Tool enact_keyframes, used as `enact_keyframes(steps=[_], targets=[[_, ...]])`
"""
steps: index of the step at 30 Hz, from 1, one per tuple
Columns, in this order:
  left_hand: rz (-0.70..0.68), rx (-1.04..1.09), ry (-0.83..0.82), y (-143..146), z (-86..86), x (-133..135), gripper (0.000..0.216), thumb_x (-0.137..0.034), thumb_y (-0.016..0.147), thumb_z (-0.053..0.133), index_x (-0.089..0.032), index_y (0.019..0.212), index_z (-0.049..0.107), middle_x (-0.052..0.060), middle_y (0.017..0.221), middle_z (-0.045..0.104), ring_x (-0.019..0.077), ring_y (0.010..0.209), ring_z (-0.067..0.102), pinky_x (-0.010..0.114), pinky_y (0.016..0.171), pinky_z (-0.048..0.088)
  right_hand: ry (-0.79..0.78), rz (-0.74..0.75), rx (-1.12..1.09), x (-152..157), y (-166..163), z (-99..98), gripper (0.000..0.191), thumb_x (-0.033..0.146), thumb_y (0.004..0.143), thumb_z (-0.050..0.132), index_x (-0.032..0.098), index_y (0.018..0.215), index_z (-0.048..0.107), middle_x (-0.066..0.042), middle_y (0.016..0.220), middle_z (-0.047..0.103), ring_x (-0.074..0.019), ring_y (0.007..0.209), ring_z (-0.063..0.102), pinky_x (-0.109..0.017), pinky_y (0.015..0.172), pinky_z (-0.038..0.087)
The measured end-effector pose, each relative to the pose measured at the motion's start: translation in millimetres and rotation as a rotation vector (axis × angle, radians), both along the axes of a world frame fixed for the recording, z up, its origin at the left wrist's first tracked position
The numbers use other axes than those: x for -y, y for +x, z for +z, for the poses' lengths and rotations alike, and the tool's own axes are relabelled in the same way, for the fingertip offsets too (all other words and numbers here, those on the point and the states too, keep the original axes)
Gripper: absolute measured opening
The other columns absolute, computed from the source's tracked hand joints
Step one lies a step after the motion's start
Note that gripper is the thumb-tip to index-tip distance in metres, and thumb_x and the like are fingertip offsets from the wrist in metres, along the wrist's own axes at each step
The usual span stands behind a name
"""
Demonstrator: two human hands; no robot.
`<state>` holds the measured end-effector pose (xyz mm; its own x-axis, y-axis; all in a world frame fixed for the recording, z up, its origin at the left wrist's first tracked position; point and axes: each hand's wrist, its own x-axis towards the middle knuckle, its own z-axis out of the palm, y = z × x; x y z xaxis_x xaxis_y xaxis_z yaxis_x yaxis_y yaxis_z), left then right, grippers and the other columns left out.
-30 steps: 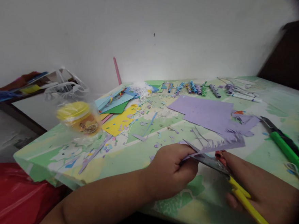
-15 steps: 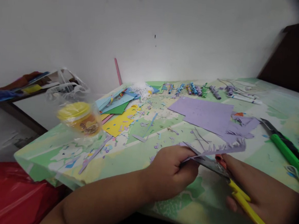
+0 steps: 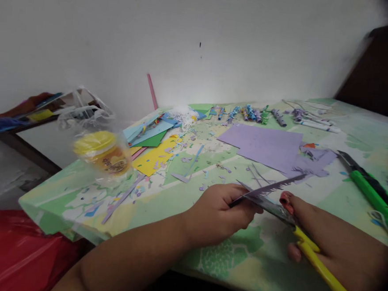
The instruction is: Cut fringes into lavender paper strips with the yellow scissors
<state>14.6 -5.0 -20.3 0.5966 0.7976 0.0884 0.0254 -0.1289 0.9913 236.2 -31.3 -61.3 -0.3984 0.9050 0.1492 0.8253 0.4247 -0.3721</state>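
My left hand (image 3: 224, 216) pinches a purple paper strip (image 3: 279, 183) whose edge is cut into a fringe. The strip slants up and to the right from my fingers. My right hand (image 3: 320, 236) is closed round the yellow handle of a pair of scissors (image 3: 318, 263). Their metal blades are parted and lie across the strip, close to my left fingertips. A small roll of red-orange paper (image 3: 287, 201) shows by my right thumb. Beyond my hands lie purple sheets (image 3: 263, 146) and fringed purple scraps (image 3: 315, 160).
A green cutter knife (image 3: 373, 193) lies at the right. Curled paper rolls (image 3: 249, 114) and a white marker (image 3: 318, 126) line the back. At the left are coloured sheets (image 3: 151, 156), a yellow-lidded tub (image 3: 102, 152) in plastic, and a red bag (image 3: 17, 253) beside the table.
The purple strip has turned, so its fringe now points downward and its far end sits higher and further left. Both hands keep nearly the same place.
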Motion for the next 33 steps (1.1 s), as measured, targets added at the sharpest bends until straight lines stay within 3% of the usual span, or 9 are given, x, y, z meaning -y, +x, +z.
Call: enact_keyframes(steps=[3, 11, 19, 26, 33], targets=[[-0.027, 0.046, -0.108, 2, -2.1, 0, 0.015, -0.020, 0.080, 0.048, -0.015, 0.065, 0.050, -0.007, 0.046, 0.041, 0.0035, 0.040, 0.035, 0.017, 0.040, 0.028, -0.006, 0.006, -0.002, -1, 2, -3.3, 0.052, 0.056, 0.078, 0.039, 0.021, 0.117, 0.040, -0.012, 0.100, 0.068, -0.0318, 0.092, 0.065, -0.037, 0.067, 0.055], [-0.079, 0.149, -0.207, 2, -1.5, -2, 0.015, -0.024, 0.079, 0.051, -0.014, 0.067, 0.051, -0.008, 0.044, 0.042, 0.0028, 0.038, 0.035, 0.016, 0.038, 0.026, -0.027, -0.025, -0.009, -4, 6, -6.8, 0.050, 0.059, 0.077, 0.038, 0.025, 0.114, 0.043, -0.011, 0.101, 0.068, -0.0309, 0.090, 0.065, -0.037, 0.063, 0.055], [-0.139, 0.257, -0.379, 3, 0.1, -4, 0.016, -0.025, 0.075, 0.057, -0.013, 0.065, 0.053, -0.007, 0.041, 0.042, 0.0028, 0.035, 0.035, 0.016, 0.035, 0.023, -0.083, -0.026, -0.072, 0, -6, 9.6, 0.041, 0.051, 0.080, 0.041, 0.021, 0.107, 0.046, -0.014, 0.097, 0.068, -0.0338, 0.096, 0.062, -0.040, 0.067, 0.054], [-0.039, 0.275, -0.379, 3, 1.8, -4, 0.012, -0.023, 0.073, 0.056, -0.013, 0.067, 0.054, -0.007, 0.041, 0.043, 0.0023, 0.035, 0.034, 0.016, 0.037, 0.024, -0.062, -0.061, -0.109, -1, -7, 14.9, 0.043, 0.050, 0.074, 0.051, 0.022, 0.107, 0.053, -0.011, 0.097, 0.069, -0.0332, 0.092, 0.064, -0.038, 0.064, 0.054], [0.133, 0.232, -0.234, 4, 4.2, -4, 0.011, -0.020, 0.073, 0.051, -0.014, 0.063, 0.051, -0.007, 0.041, 0.043, 0.0025, 0.036, 0.033, 0.016, 0.037, 0.024, -0.061, -0.079, -0.007, -1, -7, 15.9, 0.042, 0.051, 0.079, 0.040, 0.020, 0.105, 0.051, -0.015, 0.106, 0.067, -0.0345, 0.100, 0.061, -0.039, 0.070, 0.054]])
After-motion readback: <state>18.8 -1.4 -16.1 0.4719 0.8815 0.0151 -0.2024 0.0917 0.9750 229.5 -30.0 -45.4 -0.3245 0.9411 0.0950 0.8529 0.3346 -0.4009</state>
